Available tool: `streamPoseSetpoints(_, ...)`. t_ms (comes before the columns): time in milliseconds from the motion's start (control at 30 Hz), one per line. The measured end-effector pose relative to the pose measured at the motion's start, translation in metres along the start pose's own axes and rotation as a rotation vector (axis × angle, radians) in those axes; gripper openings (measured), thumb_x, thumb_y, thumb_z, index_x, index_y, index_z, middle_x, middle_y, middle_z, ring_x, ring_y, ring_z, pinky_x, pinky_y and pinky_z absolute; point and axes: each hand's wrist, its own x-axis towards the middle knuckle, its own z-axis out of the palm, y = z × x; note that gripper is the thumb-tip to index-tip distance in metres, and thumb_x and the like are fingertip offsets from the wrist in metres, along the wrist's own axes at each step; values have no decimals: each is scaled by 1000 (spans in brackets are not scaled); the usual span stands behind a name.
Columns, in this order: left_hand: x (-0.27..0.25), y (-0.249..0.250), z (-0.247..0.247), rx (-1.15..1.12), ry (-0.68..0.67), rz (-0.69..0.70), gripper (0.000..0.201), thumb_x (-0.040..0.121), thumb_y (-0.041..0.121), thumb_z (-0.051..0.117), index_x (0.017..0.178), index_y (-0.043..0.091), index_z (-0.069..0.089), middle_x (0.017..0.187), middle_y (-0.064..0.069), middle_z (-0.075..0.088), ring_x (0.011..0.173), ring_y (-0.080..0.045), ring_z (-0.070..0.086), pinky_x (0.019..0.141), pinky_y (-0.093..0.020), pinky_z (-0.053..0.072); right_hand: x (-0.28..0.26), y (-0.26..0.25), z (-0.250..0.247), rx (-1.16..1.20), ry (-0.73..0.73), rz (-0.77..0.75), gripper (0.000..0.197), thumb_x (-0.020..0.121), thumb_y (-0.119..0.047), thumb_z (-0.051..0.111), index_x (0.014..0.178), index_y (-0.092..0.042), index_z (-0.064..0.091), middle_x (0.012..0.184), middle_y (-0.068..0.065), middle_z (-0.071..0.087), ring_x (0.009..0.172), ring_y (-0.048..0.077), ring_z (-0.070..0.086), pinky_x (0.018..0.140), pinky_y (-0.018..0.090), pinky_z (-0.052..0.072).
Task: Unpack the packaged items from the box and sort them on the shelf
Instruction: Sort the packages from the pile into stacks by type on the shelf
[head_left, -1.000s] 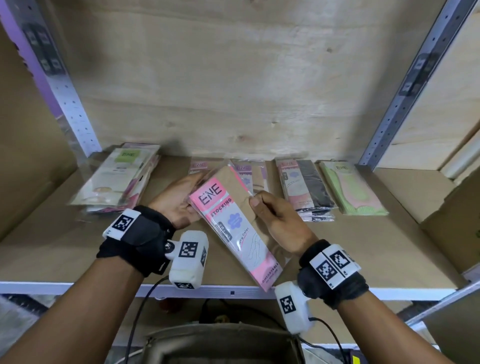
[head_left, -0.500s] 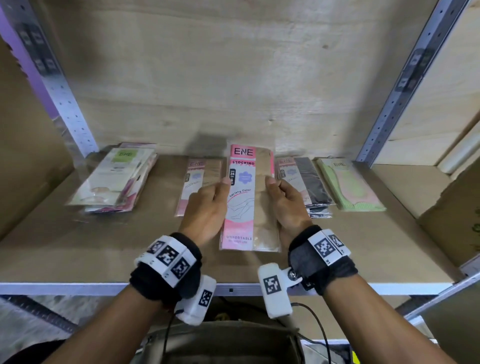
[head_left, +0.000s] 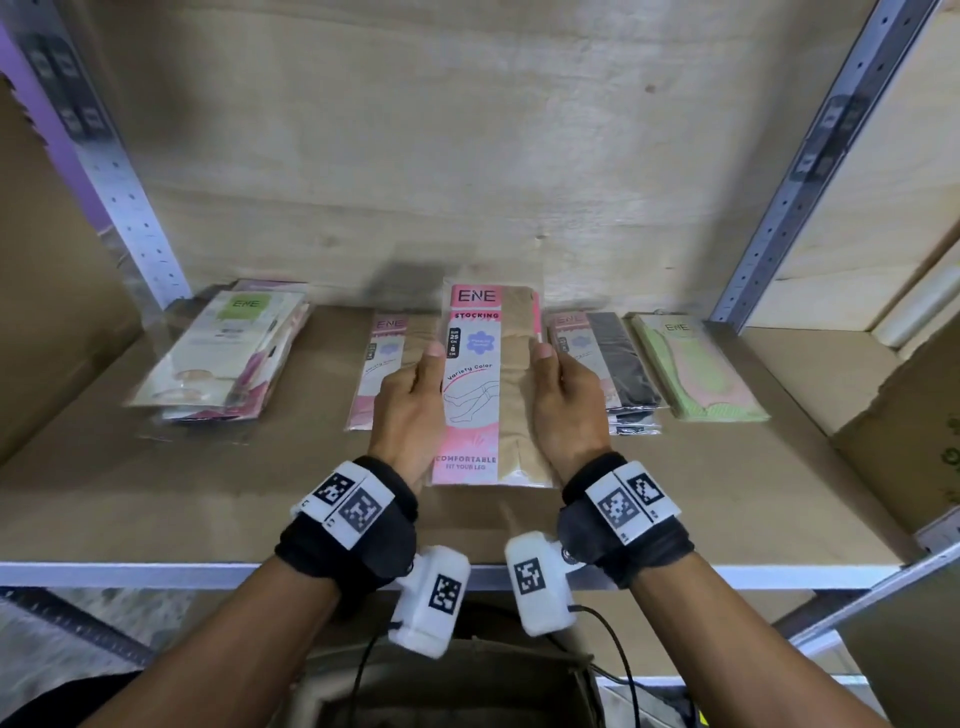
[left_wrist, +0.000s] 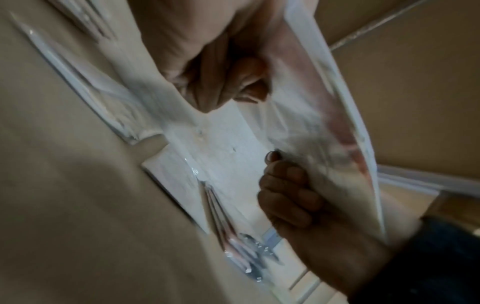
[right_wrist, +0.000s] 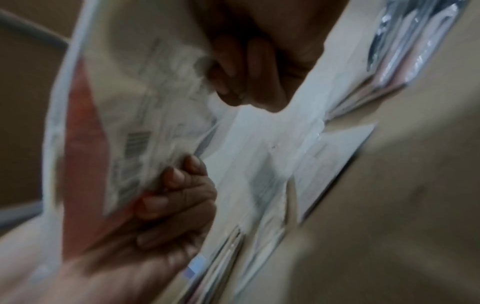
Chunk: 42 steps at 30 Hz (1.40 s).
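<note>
A pink ENE stocking pack (head_left: 488, 384) with a beige stocking inside is held lengthwise above the middle of the shelf (head_left: 156, 493). My left hand (head_left: 415, 395) grips its left edge, thumb on top. My right hand (head_left: 561, 395) grips its right edge the same way. In the left wrist view my left fingers (left_wrist: 221, 82) curl under the pack (left_wrist: 324, 123). In the right wrist view my right fingers (right_wrist: 246, 72) curl under the blurred pack (right_wrist: 116, 123). A similar pink pack (head_left: 384, 364) lies on the shelf, partly hidden by my left hand.
A stack of packs with a green label (head_left: 228, 358) lies at the left. A pack with black stockings (head_left: 613, 369) and a light green pack (head_left: 696, 374) lie to the right. A cardboard box (head_left: 904, 441) stands at the right. Metal uprights (head_left: 130, 197) flank the bay.
The pack was tilted diagonally near the shelf's front; both hands turned it straight and carried it forward over the row of packs. My left hand shifted from behind it to its left edge.
</note>
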Motion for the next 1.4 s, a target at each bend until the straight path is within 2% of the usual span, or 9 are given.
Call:
streamPoseSetpoints(133,-6,2,-4,315,-80,136,70,95,74,24,95,24,73,91,-7,77,85,-27,72,77,-43,58,1,3,-5,-57,31,36,50,106,-37,33,88,1,61,84,15,68,80,29,62,75,40,51)
streamPoseSetpoints(267,-10,4,-2,484,13,217,59,104,54,29,87,9,65,85,-6,74,77,-27,68,62,-39,52,4,7,-5,17,-37,147,46,105,-43,30,95,-10,62,97,2,68,94,21,63,88,37,51)
streamPoseSetpoints(500,-8,1,-3,558,105,221,57,108,44,24,101,10,70,102,-7,74,85,-28,62,75,-34,47,-6,15,8,-36,-30,2,46,106,-38,30,75,-14,53,65,-8,55,56,-5,55,49,5,39)
streamPoseSetpoints(733,-2,0,-1,27,4,-1,47,106,46,39,96,11,68,104,-11,76,95,-33,71,93,-58,54,5,21,12,153,-23,124,43,106,-33,35,68,-19,50,66,-7,53,59,3,49,53,11,40)
streamPoseSetpoints(900,15,5,-35,307,-215,-38,43,98,58,47,98,23,72,81,5,78,61,-9,69,56,-29,54,14,25,19,-54,-72,71,44,105,-37,34,81,-8,57,79,6,63,71,13,59,65,25,47)
streamPoseSetpoints(967,23,6,-52,245,-361,-108,20,93,44,66,102,26,70,76,5,77,53,-7,63,49,-20,49,24,24,25,-143,-135,136,44,104,-40,33,88,-8,58,91,10,65,85,27,60,79,35,49)
streamPoseSetpoints(1033,30,6,-66,243,-409,-111,16,88,23,76,104,25,70,70,5,75,52,-6,61,49,-17,48,32,18,33,-69,-275,231,38,100,-44,42,90,-11,58,86,7,62,79,27,59,69,38,50)
streamPoseSetpoints(1200,51,1,-82,398,-184,-109,15,87,10,75,102,9,73,88,-11,76,61,-16,61,63,-28,52,44,9,56,9,-619,324,23,88,-24,68,104,-12,56,79,6,65,39,12,54,41,25,46)
streamPoseSetpoints(1400,64,-4,-85,565,-95,-89,24,88,12,75,111,5,73,114,-11,75,91,-22,71,68,-21,52,59,-2,82,-179,-669,366,17,82,-18,75,85,-10,61,73,12,70,55,26,62,64,45,59)
